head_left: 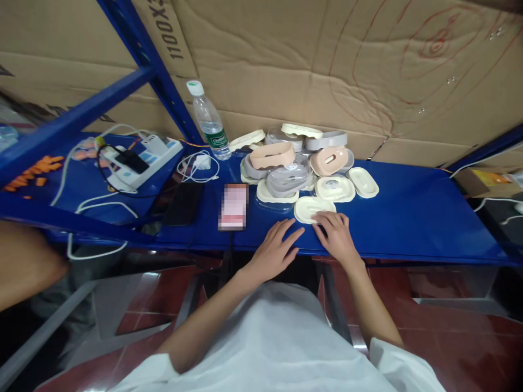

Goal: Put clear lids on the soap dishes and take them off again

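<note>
Both my hands rest on a blue shelf (408, 218) near its front edge. My left hand (274, 251) lies flat with fingers spread, holding nothing. My right hand (335, 235) lies palm down, its fingertips touching the near edge of a cream oval plastic lid (311, 208). Behind that lid sits a pile of oval plastic cases and lids (286, 169) in cream, grey and peach. Two more cream lids (335, 188) (363, 182) lie to the right of the pile.
A phone with a blurred screen (233, 207) and a dark phone (183, 203) lie left of my hands. A water bottle (209, 122), a white charger with cable (200, 164) and a power strip (143, 158) stand further left. Cardboard (327, 65) backs the shelf.
</note>
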{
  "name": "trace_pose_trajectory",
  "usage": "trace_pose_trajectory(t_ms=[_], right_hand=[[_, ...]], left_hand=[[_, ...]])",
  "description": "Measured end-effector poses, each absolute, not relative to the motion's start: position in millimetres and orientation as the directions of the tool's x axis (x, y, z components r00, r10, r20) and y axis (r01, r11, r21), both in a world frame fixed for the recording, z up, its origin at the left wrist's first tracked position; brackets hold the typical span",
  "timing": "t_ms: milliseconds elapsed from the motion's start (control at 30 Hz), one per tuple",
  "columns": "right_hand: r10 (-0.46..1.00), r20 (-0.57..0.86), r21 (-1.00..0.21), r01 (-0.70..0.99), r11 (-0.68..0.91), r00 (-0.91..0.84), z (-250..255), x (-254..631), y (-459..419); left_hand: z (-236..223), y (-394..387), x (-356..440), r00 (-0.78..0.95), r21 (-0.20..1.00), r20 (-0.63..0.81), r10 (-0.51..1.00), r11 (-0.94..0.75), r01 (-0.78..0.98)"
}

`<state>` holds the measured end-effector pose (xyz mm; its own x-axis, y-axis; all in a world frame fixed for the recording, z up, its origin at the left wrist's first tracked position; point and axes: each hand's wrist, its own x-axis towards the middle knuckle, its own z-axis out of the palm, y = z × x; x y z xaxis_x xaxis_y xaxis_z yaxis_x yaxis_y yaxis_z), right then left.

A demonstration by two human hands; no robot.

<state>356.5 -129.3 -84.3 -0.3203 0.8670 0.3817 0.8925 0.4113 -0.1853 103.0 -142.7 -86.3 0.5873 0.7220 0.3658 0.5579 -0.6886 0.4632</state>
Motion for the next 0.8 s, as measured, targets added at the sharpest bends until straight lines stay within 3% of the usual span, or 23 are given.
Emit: trace_pose_trajectory(t_ms=[200, 333, 467, 800], right_hand=[[0.863, 0.425, -0.192, 0.905, 0.380, -0.272, -85, 365, -135], [0.882, 0.446, -0.227, 0.935, 0.272, -0.149, -91, 365, -130], [0.902, 0.408, -0.232, 0.940, 0.250, -0.140, -94, 364, -125], [0.893, 0.443, -0.225, 0.955, 0.192, -0.075, -102, 369, -126]], left_hand=[[-85, -134, 116, 0.615, 0.349, 0.390, 0.686, -0.728, 0.590], [-78, -141, 108, 0.607, 0.325, 0.374, 0.702, -0.712, 0.623], [-78, -154, 90, 0.589, 0.312, 0.392, 0.707, -0.704, 0.638], [-100, -143, 89, 0.468, 0.436, 0.497, 0.731, -0.677, 0.593]])
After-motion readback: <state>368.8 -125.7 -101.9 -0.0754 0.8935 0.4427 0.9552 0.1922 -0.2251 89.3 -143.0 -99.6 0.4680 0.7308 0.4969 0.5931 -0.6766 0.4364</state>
